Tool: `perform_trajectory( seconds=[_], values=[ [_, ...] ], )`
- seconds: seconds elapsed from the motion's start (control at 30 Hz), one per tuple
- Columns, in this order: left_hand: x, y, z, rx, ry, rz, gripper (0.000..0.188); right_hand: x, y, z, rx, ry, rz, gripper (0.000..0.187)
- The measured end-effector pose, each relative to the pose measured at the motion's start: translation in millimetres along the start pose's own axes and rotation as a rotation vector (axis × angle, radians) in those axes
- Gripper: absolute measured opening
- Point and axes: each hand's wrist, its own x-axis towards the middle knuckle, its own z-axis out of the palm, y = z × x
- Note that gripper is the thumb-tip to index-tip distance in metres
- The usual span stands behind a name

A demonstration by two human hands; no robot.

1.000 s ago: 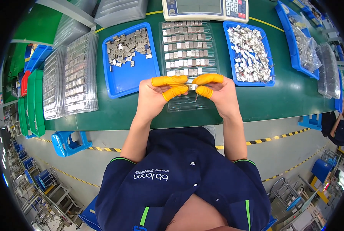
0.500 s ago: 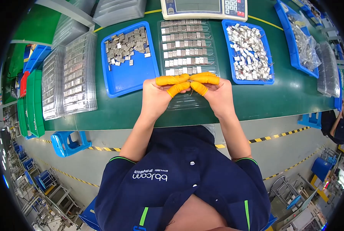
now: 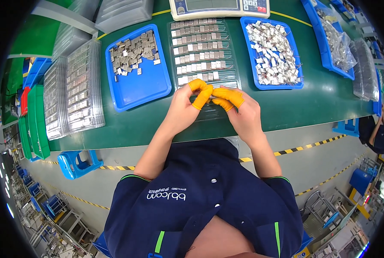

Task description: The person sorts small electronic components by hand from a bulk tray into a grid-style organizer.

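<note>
My left hand (image 3: 184, 106) and my right hand (image 3: 246, 112) meet above the near end of a clear plastic blister tray (image 3: 232, 51). Yellow finger cots cover the thumbs and forefingers of both. Each hand is closed in a pinch, fingertips together around a small piece (image 3: 211, 98) that is mostly hidden. Rows of small metal and white USB connectors (image 3: 199, 56) lie in the tray beyond the fingers. To the left, a blue tray (image 3: 142, 88) holds loose metal connector shells (image 3: 134, 51). On the right, another blue tray (image 3: 260, 87) is heaped with white connector pieces with thin wires (image 3: 275, 53).
A scale (image 3: 220, 9) stands behind the blister tray. Filled clear trays (image 3: 85, 86) are stacked at the left, beside green bins (image 3: 38, 120). A blue bin with plastic bags (image 3: 329, 43) sits far right. A blue stool (image 3: 78, 163) stands below the table edge.
My left fingers have bent more and the fingertips have shifted on the small piece, while my right hand has turned slightly. The whole view has moved a little, shifting the trays leftward.
</note>
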Motion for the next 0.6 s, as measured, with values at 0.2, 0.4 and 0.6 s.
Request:
perform_trajectory(
  seconds=[0.2,0.4,0.6],
  values=[
    [0,-4,5,0.121,-0.028,0.025,0.014,4,0,-9,0.012,0.064,0.107,0.025],
    [2,-10,8,0.199,-0.004,-0.009,0.014,12,8,-15,-0.032,0.121,-0.035,0.020],
    [-2,-16,18,-0.009,0.106,-0.043,0.014,7,8,-3,-0.111,0.021,0.025,0.018]
  ],
)
